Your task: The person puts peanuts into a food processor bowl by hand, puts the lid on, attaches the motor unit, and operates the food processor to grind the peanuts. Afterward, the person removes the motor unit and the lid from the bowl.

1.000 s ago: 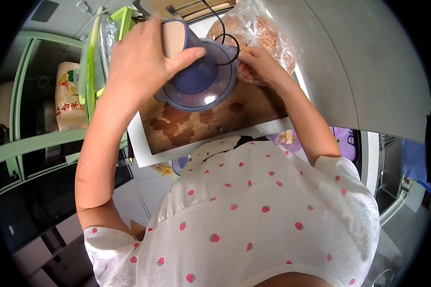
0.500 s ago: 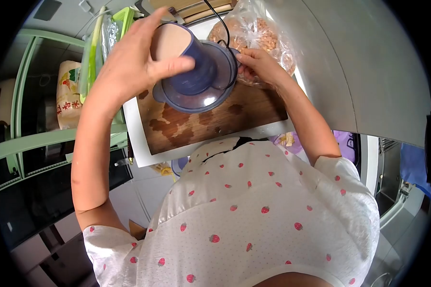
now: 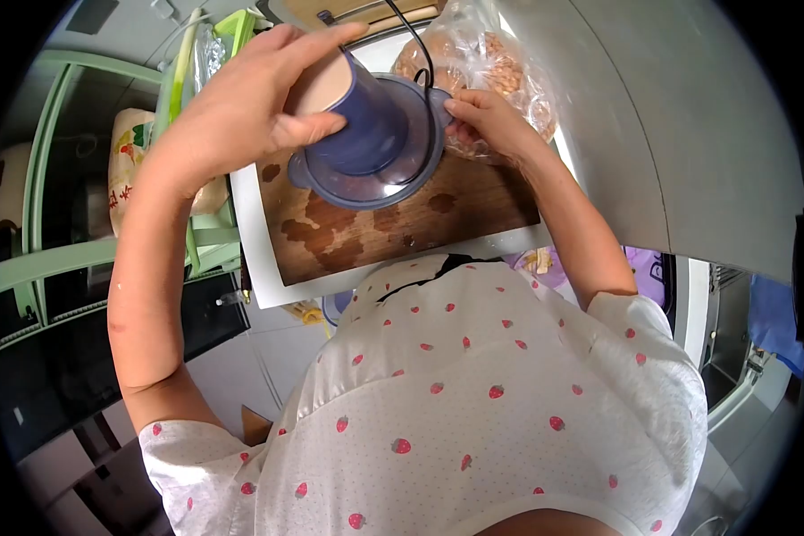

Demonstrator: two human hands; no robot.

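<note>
A blue electric food chopper with a pale top stands over the wooden board, its round translucent lid flaring out below the motor body. My left hand reaches across from the left and grips the upper body, thumb against the near side and fingers over the top. At the lid's right edge, my right hand pinches a small tab. A black cord runs down past the lid near that tab. What lies under the lid is hidden.
Behind my right hand lies a clear plastic bag of pinkish-brown pieces. A white border frames the board, which has dark wet patches. To the left is a green rack with a printed sack; a grey metal surface is at right.
My left hand has settled onto the chopper's top, with its thumb lower on the body, and the left elbow has swung outward. My right hand keeps its pinch on the tab.
</note>
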